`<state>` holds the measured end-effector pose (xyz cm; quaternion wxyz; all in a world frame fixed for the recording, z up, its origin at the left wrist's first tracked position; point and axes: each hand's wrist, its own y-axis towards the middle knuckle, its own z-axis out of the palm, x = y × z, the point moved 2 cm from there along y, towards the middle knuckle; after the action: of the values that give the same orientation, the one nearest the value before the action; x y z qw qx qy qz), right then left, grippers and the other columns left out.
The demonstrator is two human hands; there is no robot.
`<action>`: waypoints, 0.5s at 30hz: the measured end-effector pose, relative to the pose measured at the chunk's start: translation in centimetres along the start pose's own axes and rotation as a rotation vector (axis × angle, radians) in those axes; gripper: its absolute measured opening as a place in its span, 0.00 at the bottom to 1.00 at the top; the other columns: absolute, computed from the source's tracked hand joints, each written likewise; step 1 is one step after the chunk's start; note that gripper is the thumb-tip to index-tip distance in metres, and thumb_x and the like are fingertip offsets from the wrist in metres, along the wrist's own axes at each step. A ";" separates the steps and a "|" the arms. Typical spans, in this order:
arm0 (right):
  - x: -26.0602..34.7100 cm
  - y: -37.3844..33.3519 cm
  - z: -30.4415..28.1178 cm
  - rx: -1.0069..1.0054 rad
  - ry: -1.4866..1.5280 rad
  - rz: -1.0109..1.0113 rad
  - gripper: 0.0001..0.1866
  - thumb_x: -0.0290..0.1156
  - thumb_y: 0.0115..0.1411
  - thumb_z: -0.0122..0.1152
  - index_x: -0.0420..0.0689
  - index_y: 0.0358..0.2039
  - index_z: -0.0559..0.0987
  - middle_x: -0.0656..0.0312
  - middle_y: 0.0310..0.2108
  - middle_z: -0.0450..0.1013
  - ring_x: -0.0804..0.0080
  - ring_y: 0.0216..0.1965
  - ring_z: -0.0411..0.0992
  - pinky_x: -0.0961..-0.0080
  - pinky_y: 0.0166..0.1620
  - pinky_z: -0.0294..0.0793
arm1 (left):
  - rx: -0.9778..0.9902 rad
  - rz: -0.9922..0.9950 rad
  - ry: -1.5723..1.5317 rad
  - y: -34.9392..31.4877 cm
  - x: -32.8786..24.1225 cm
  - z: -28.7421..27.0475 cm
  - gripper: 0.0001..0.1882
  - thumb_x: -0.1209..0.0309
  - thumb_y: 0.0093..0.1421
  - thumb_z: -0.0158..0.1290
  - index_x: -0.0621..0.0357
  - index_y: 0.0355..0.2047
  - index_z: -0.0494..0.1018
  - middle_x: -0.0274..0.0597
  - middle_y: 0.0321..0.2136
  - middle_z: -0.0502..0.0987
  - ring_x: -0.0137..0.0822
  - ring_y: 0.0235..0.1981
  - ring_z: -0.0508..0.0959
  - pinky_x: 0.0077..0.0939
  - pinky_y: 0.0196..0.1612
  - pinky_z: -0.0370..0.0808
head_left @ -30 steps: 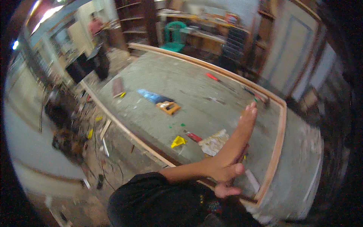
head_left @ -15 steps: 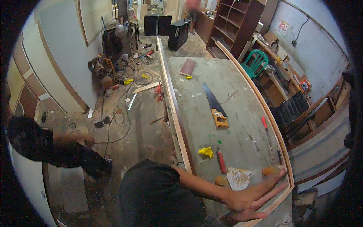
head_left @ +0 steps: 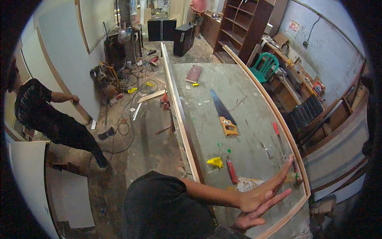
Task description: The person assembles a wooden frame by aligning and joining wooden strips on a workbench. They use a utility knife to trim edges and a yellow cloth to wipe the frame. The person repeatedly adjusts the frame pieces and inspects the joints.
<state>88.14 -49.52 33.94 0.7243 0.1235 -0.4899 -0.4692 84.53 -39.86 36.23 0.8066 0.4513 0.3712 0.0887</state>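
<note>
Lower right of frame: two hands overlap over the near end of a long grey panel [head_left: 242, 103] edged with a wooden frame [head_left: 181, 115]. Upper one, right hand [head_left: 260, 195], fingers stretched flat and spread, pointing toward the right edge of the frame; nothing gripped. Just below it, left hand [head_left: 248, 219], fingers also loose and extended, empty. Whether the palms press on the panel surface or hover just above it cannot be told.

Nearest things, all lying on the panel, apart from both hands:
- crumpled paper scrap [head_left: 247, 184], just left of the right hand's wrist, possibly touching
- red-handled tool [head_left: 231, 169], above-left of the hands, near
- yellow scrap [head_left: 215, 161], beside the red tool, further left
- red-handled screwdriver [head_left: 278, 137], up and right of the fingertips
- handsaw [head_left: 223, 113] with orange handle, mid-frame, well apart
- reddish-brown block [head_left: 194, 73], far end of the panel, upper centre

Left of frame: another person in a dark shirt [head_left: 47, 115] stands on the littered floor beside a pale upright board [head_left: 63, 55]
</note>
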 end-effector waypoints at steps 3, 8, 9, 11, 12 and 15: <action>0.3 0.8 0.5 -0.014 0.002 -0.002 0.48 0.58 0.69 0.47 0.42 0.75 0.38 0.46 0.74 0.29 0.55 0.76 0.32 0.60 0.75 0.33 | 0.057 -0.013 0.112 -0.1 -0.3 0.6 0.53 0.33 0.67 0.31 0.61 0.73 0.25 0.50 0.75 0.22 0.45 0.76 0.24 0.48 0.73 0.25; 1.2 4.5 3.0 -0.056 0.128 -0.066 0.50 0.58 0.69 0.49 0.42 0.75 0.37 0.44 0.75 0.27 0.54 0.76 0.31 0.59 0.75 0.32 | 0.311 -0.003 0.216 -0.8 -1.2 4.2 0.53 0.32 0.66 0.32 0.60 0.73 0.29 0.49 0.75 0.27 0.45 0.76 0.27 0.50 0.72 0.23; 1.2 5.2 3.5 -0.069 0.168 -0.082 0.50 0.58 0.69 0.49 0.42 0.75 0.37 0.44 0.75 0.27 0.54 0.76 0.31 0.59 0.75 0.32 | 0.341 -0.010 0.202 -0.8 -1.3 4.6 0.53 0.31 0.65 0.32 0.60 0.74 0.30 0.48 0.75 0.28 0.45 0.76 0.27 0.51 0.72 0.23; 1.3 6.4 4.3 -0.088 0.226 -0.098 0.51 0.59 0.68 0.49 0.41 0.75 0.36 0.43 0.75 0.26 0.53 0.76 0.30 0.59 0.75 0.31 | 0.368 -0.026 0.151 -0.6 -1.3 5.0 0.54 0.31 0.65 0.32 0.59 0.74 0.32 0.48 0.75 0.30 0.45 0.76 0.28 0.52 0.72 0.22; 1.3 6.8 4.4 -0.088 0.233 -0.099 0.51 0.59 0.68 0.50 0.41 0.75 0.36 0.43 0.75 0.25 0.53 0.77 0.30 0.58 0.75 0.31 | 0.379 -0.039 0.127 -0.5 -1.2 5.0 0.54 0.30 0.64 0.33 0.59 0.74 0.33 0.48 0.75 0.31 0.45 0.76 0.29 0.53 0.72 0.22; 1.9 7.7 3.5 -0.015 0.168 -0.059 0.52 0.63 0.67 0.49 0.47 0.76 0.37 0.48 0.77 0.25 0.53 0.77 0.28 0.56 0.75 0.29 | 0.405 -0.093 0.074 -0.6 -0.9 4.7 0.54 0.29 0.64 0.33 0.58 0.74 0.35 0.47 0.75 0.34 0.46 0.76 0.30 0.54 0.71 0.21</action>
<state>89.72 -46.00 41.67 0.7496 0.1714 -0.4201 -0.4819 86.90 -43.77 37.69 0.6884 0.5831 0.4314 -0.0085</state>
